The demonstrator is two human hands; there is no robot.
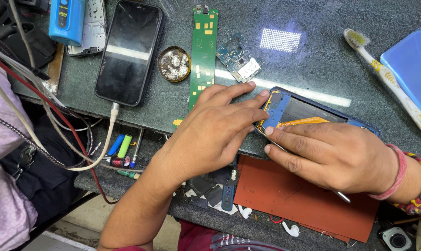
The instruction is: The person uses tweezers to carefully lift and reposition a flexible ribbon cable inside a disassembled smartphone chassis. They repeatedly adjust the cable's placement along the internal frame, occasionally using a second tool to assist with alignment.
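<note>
Head view: both hands [266, 139] press the opened blue phone [308, 114], orange ribbon exposed.

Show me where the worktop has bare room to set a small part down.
Bare stone lies between the small circuit board and the toothbrush, above the opened phone. It is crowded on the left around the black phone, solder tin and long green board.
</note>
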